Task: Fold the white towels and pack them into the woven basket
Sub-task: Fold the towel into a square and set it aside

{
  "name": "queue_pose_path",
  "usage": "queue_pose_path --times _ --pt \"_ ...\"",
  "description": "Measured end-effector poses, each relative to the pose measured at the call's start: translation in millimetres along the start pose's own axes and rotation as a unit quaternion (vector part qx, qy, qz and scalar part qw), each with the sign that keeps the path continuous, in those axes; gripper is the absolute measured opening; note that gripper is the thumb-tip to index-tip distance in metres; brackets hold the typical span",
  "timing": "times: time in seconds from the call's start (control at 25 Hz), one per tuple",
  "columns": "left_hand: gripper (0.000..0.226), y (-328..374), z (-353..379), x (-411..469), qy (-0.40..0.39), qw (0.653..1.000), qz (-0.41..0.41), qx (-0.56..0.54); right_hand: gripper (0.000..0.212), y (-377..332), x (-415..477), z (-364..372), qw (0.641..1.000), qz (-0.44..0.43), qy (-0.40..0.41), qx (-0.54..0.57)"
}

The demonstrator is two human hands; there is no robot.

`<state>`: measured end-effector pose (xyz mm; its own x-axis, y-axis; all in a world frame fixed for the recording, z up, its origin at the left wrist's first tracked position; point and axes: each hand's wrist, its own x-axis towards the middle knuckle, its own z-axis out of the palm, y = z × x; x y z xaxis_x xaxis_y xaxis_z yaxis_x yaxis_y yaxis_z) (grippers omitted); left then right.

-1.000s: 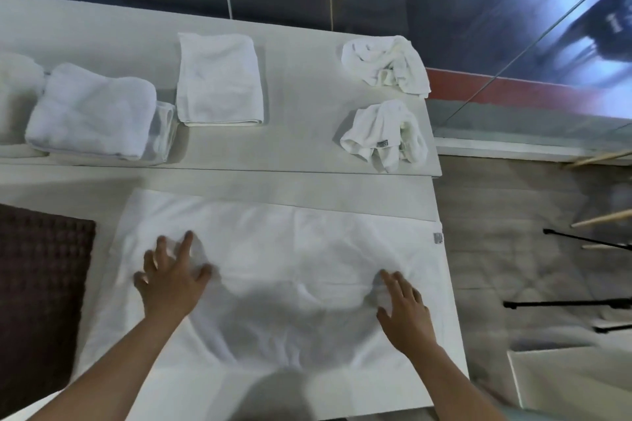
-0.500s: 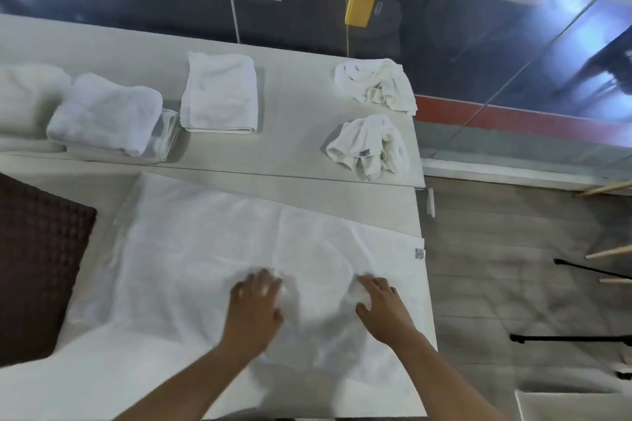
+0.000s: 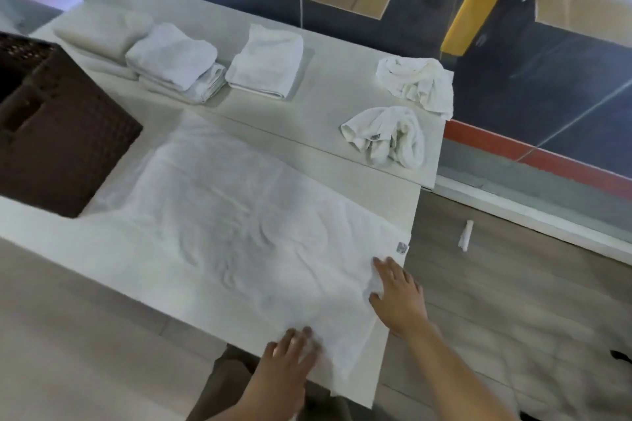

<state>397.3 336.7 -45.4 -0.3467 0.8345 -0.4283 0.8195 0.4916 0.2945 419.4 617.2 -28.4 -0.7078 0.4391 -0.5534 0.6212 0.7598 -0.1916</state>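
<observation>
Head view: a large white towel [image 3: 239, 222] lies spread flat on the counter [image 3: 335, 106]. The left hand [image 3: 287, 362] presses its near corner with straight fingers. The right hand [image 3: 400, 297] lies flat on its right edge, fingers spread, grasping nothing. The woven basket [image 3: 61, 133] stands at the towel's left end. Folded towels [image 3: 266, 61] and two crumpled towels [image 3: 390, 137] lie beyond.

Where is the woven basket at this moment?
In the head view the woven basket stands at the far left on the table, beside the left end of the spread towel, in front of the folded towels.
</observation>
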Motion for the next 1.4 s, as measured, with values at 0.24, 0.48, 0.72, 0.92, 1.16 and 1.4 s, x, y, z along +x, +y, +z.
queue_pose_path --times 0.24,0.48,0.72,0.92,1.16,1.4 --pt "0.053 30 7 -24 -0.007 0.988 -0.150 0.026 0.033 4 -31 44 0.990 -0.051 0.104 0.080" --pt "0.050 35 30 -22 0.050 0.980 -0.177 0.071 0.038 15 -37 48 0.989 -0.084 0.079 0.088" --pt "0.054 31 33 -15 0.078 0.979 -0.185 0.048 0.057 33 -16 28 0.986 0.013 0.094 0.138" --pt "0.047 22 32 -6 0.077 0.975 -0.186 0.089 0.054 36 -13 29 0.983 0.042 0.056 0.169" --pt "0.032 10 24 -13 0.111 0.984 -0.103 0.098 0.032 33 -7 18 0.946 0.053 0.090 0.307" --pt "0.037 13 -21 -27 0.133 0.959 -0.190 -0.166 0.027 22 -2 -6 0.905 0.106 0.107 0.398"
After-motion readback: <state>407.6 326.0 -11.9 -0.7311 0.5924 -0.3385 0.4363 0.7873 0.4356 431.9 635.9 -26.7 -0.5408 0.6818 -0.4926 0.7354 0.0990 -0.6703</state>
